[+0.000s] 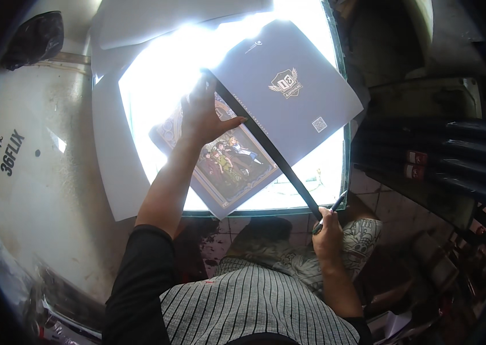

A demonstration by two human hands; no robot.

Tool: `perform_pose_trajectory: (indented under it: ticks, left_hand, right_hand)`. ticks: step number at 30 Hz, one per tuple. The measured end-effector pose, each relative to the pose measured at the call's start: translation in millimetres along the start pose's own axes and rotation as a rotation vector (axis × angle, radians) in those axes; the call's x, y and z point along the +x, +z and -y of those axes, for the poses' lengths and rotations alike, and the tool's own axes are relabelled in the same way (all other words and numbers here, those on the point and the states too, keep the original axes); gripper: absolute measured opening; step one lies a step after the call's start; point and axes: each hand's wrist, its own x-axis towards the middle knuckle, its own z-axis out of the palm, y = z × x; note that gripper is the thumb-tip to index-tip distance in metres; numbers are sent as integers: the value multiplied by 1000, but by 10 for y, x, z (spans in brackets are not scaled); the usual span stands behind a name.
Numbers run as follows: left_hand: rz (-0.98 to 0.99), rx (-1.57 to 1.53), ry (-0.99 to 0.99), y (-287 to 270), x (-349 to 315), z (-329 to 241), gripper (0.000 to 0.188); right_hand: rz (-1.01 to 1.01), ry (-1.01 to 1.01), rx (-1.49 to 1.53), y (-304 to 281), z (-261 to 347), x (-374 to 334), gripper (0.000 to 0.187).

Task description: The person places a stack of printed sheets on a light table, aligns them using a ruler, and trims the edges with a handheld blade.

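A printed cover sheet (306, 75) in blue-violet lies slantwise over a brightly lit light table (303, 190). Its right half carries a winged emblem and a small square code; on its lower left half is a framed picture of cartoon figures (234, 155). Along the line between the halves runs a long black ruler (280, 161). My left hand (204, 109) lies on the sheet with fingers and thumb spread, the thumb touching the ruler; glare washes out its fingertips. At the ruler's near end my right hand (328, 230) is closed round it and a slim dark pen-like tool (339, 201).
Large white sheets (113, 149) lie under and behind the cover. A pale tabletop (41, 172) extends on the left, with a dark plastic bag (35, 39) at its back. Dark blue rolls or folded material (438, 149) stand on the right. Tiled floor (363, 184) shows below.
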Motion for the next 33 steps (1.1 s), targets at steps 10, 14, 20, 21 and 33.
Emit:
perform_pose_trajectory:
  ticks: [10, 14, 20, 21, 33]
  left_hand:
    - [-153, 30, 52, 88, -13, 16, 124]
    - [-65, 42, 24, 92, 3, 63, 127]
    - [-10, 0, 0, 17, 3, 24, 127]
    - [-10, -2, 1, -13, 5, 3, 127]
    - [-42, 10, 22, 97, -2, 69, 128]
  right_hand:
    - [17, 8, -22, 10, -34, 0, 41]
    - [5, -18, -37, 6, -32, 4, 41]
    - [6, -18, -48, 1, -39, 4, 42]
    - [11, -15, -69, -2, -39, 1, 42]
    - [19, -51, -113, -20, -46, 6, 41]
